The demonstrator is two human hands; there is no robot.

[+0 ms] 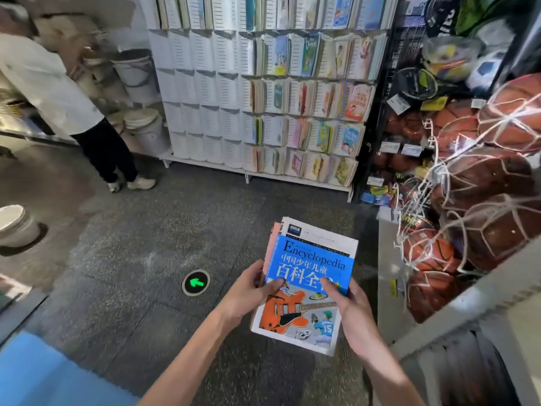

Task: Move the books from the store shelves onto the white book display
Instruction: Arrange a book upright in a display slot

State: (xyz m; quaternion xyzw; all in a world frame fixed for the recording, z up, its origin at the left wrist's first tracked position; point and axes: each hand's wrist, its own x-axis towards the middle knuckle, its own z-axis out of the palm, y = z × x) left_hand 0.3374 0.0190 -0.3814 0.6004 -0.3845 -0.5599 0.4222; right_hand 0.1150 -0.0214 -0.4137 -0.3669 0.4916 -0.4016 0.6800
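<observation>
A small stack of books (307, 285) is held low in the near centre, above the dark speckled floor (164, 230). The top cover is blue and white, titled "Encyclopedia", with an orange guitar and a ball player pictured. The left hand (248, 291) has its grip closed on the stack's left edge, thumb on the cover. The right hand (348, 306) is closed on the right edge, thumb across the blue band. The white book display (205, 92) stands far ahead, its left columns bare, its right columns filled.
</observation>
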